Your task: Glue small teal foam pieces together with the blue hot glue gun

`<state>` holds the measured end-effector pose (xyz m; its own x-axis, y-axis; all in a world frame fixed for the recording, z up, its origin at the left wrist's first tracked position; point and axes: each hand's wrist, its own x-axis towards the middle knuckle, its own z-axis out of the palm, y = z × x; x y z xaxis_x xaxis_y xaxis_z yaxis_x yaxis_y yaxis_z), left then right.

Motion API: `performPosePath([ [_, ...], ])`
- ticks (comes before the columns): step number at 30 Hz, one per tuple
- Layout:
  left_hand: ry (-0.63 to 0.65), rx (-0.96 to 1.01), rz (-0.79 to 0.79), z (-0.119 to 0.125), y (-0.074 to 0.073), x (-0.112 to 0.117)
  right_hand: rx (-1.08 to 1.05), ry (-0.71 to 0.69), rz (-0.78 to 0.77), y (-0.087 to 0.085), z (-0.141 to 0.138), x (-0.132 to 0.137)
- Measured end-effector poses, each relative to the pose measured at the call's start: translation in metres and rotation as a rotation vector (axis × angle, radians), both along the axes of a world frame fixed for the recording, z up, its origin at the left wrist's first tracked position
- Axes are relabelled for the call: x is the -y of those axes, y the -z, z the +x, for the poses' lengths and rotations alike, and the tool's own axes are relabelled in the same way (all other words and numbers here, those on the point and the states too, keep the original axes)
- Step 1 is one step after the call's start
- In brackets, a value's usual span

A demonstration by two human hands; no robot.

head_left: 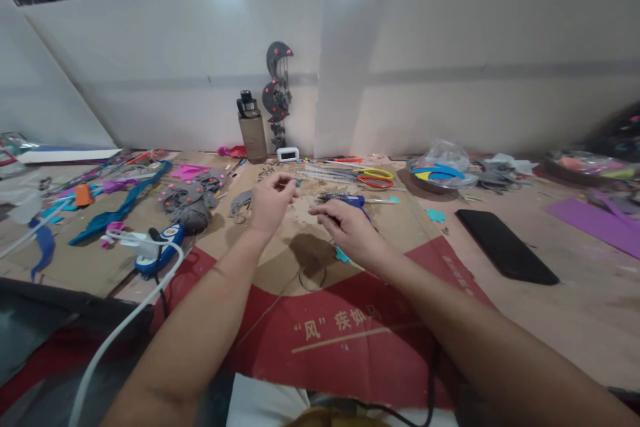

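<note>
My left hand (273, 201) is raised over the cardboard, thumb and fingers pinched. A tiny dark teal bit (299, 183) shows at its fingertips, too small to name. Opposite it, my right hand (350, 227) has its thumb and fingers drawn together; whatever they hold is too small to make out. Just behind the right hand lies a blue glue gun (353, 201), partly covered by it. A turquoise felt cutout (343, 254) lies under the right hand. Nearer me, a thin cord loop (313, 278) rests on the red and brown cardboard (280, 320).
Scissors (375, 177) with yellow and red handles lie behind the hands. A bottle (253, 137) and a grey moon-shaped hanging ornament (277, 100) stand at the wall. Grey felt pieces (193, 200) and a blue power strip (160, 253) lie left, a black phone (505, 245) right.
</note>
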<state>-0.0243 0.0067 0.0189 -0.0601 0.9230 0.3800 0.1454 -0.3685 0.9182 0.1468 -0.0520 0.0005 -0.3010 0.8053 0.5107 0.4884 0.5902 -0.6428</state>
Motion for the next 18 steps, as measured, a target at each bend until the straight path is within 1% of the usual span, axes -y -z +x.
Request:
performPosePath([
  [2,-0.082,0.185,0.042,-0.013,-0.006,-0.011,0.020,-0.092,0.010,-0.004,-0.005,0.007],
  [3,-0.124,0.308,0.050,-0.021,-0.009,-0.017,0.026,-0.128,0.014,-0.007,-0.007,0.012],
  [4,-0.153,0.437,0.031,-0.028,-0.011,-0.022,0.031,-0.158,0.016,-0.012,-0.010,0.018],
  [6,-0.162,0.647,-0.050,-0.041,-0.015,-0.031,0.045,-0.254,0.000,-0.023,-0.013,0.032],
  [7,-0.159,0.723,-0.086,-0.046,-0.016,-0.034,0.060,-0.332,-0.018,-0.029,-0.014,0.038],
  [10,-0.136,0.887,-0.145,-0.052,-0.017,-0.039,0.151,-0.677,-0.102,-0.047,-0.009,0.048],
  [11,-0.124,0.920,-0.172,-0.052,-0.017,-0.039,0.130,-0.760,-0.138,-0.051,-0.005,0.047],
  [12,-0.106,0.942,-0.199,-0.050,-0.017,-0.038,0.099,-0.792,-0.197,-0.053,0.000,0.044],
  [13,-0.087,0.957,-0.224,-0.048,-0.017,-0.037,0.064,-0.775,-0.255,-0.054,0.007,0.038],
  [14,-0.065,0.965,-0.244,-0.046,-0.016,-0.036,0.030,-0.691,-0.287,-0.052,0.014,0.030],
  [15,-0.046,0.968,-0.254,-0.044,-0.016,-0.034,-0.015,-0.523,-0.313,-0.050,0.022,0.022],
  [16,-0.030,0.965,-0.259,-0.042,-0.016,-0.033,-0.034,-0.322,-0.315,-0.046,0.031,0.013],
  [17,-0.022,0.958,-0.262,-0.041,-0.016,-0.032,-0.002,-0.085,-0.287,-0.041,0.039,0.005],
  [18,-0.021,0.947,-0.265,-0.040,-0.016,-0.031,0.090,0.144,-0.243,-0.036,0.046,-0.003],
])
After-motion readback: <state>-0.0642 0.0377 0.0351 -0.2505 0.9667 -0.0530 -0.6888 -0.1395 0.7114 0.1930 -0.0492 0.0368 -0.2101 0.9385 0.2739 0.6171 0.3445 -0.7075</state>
